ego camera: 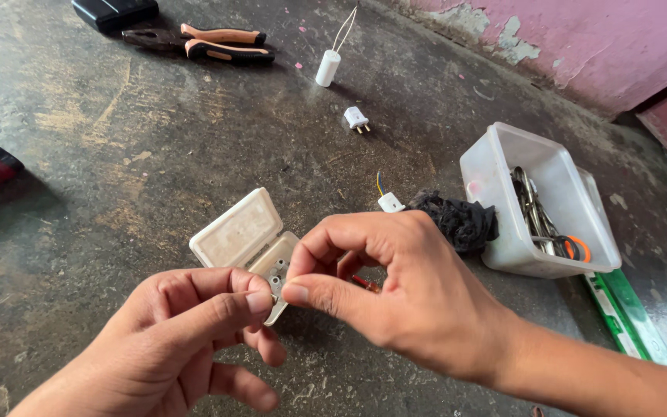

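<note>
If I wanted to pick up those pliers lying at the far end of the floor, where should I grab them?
Grip the pliers by the two orange handles, coming from above and from the right, where the handle ends point. The handles lie flat and nearly side by side, so one hand could likely close around both; the dark jaws point left toward the black box.

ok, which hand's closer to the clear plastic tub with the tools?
Right. The right hand sits just left of the plastic tub, beside the black rag. The left hand is farther left, beyond the white box.
</note>
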